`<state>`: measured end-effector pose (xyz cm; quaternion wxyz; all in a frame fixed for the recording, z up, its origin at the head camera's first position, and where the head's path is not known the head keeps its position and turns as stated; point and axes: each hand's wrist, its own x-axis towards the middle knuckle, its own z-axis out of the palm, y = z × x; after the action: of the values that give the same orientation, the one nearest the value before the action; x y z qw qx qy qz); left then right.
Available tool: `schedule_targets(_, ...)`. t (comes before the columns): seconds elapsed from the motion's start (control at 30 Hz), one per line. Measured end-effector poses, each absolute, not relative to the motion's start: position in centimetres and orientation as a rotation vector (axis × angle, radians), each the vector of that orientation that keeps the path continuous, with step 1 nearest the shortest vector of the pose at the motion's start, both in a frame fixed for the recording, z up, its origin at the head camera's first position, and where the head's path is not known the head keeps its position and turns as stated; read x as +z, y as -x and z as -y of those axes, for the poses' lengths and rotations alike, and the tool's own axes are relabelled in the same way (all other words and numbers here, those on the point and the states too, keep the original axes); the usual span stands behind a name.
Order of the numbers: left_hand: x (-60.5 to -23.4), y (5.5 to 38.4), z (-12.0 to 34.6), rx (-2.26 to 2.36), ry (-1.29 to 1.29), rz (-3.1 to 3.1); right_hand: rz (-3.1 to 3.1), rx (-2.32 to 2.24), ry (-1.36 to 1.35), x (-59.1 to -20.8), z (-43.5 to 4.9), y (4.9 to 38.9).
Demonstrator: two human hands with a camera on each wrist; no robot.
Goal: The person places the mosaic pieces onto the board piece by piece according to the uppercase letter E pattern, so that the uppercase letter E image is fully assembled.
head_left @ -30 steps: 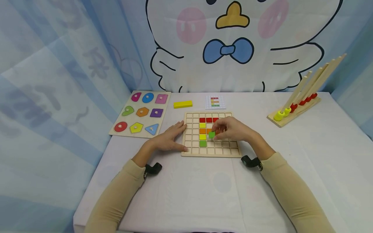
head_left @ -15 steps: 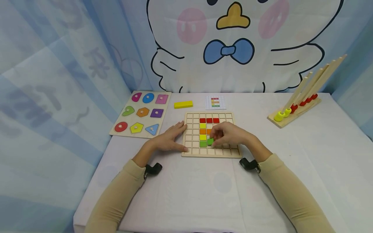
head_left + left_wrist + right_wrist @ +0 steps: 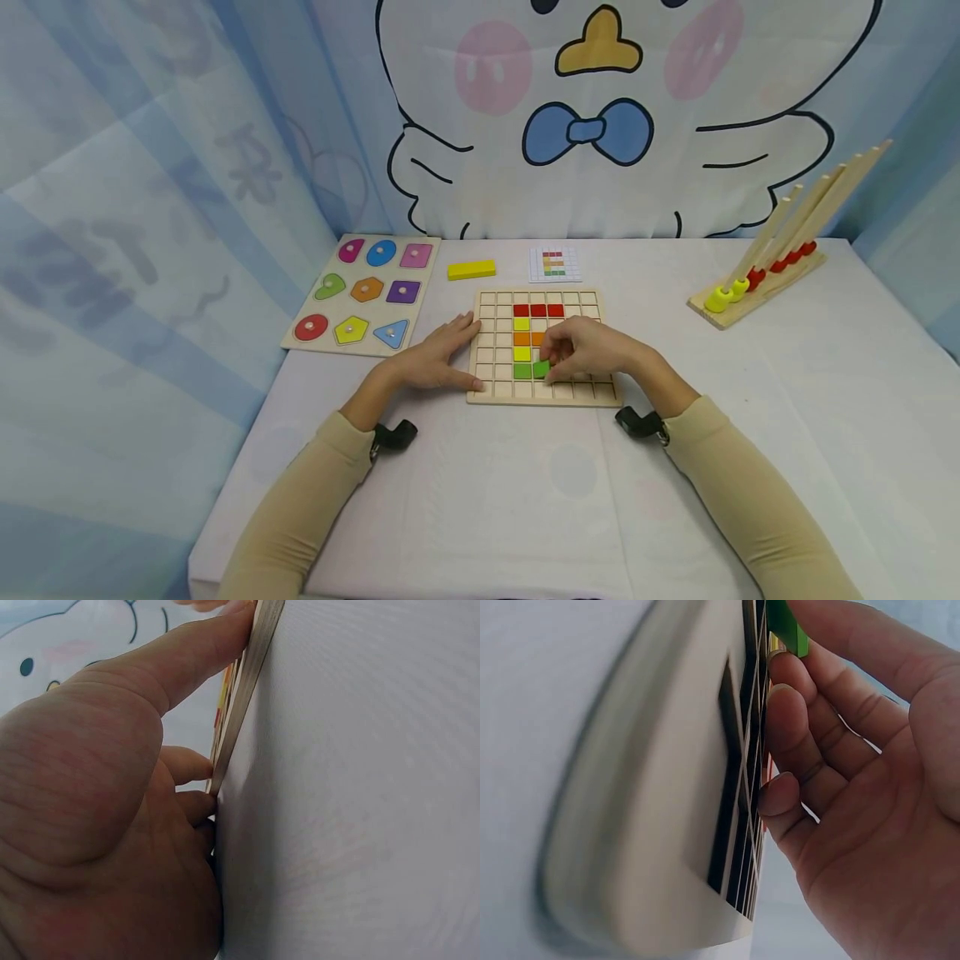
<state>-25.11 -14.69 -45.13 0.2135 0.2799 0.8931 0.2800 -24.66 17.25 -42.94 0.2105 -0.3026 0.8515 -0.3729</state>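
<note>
A wooden grid board (image 3: 495, 392) lies on the table, with red, yellow, orange and green square tiles in some of its cells. My right hand (image 3: 588, 346) pinches a green tile (image 3: 541, 369) between thumb and fingers, right at the cell beside another green tile (image 3: 522, 371). In the right wrist view the green tile (image 3: 786, 628) shows between thumb and fingertips, tilted at the grid. My left hand (image 3: 431, 357) rests along the board's left edge with fingers spread; in the left wrist view the thumb (image 3: 202, 652) touches the board's rim (image 3: 244, 697).
Behind the board lie a yellow block (image 3: 471, 269) and a small pattern card (image 3: 555, 264). A shape puzzle board (image 3: 341, 304) with knobbed pieces is at the left. A wooden peg stand (image 3: 750, 287) with red and yellow beads stands at the right.
My right hand has moved down and slightly left with the green tile, from over the orange row to the cell beside the other green tile. My left hand has stayed put.
</note>
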Motion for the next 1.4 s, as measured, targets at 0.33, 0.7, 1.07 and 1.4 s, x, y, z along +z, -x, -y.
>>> schedule_targets(0.33,-44.9,25.0,14.7,0.771,-0.79,-2.476,-2.379,-1.014,0.841,-42.8,-17.1,24.5)
schedule_targets(0.7,-44.9,25.0,14.7,0.758,-0.774,-2.484,-2.43,-0.954,0.839,-42.8,-16.9,24.3)
schedule_targets(1.07,-45.1,25.1,14.7,0.748,-0.777,-2.49,-2.455,-0.937,0.837,-42.6,-16.8,24.2)
schedule_targets(1.4,-45.2,25.1,14.8,0.745,-0.783,-2.491,-2.548,-1.051,0.825,-41.7,-17.6,24.3)
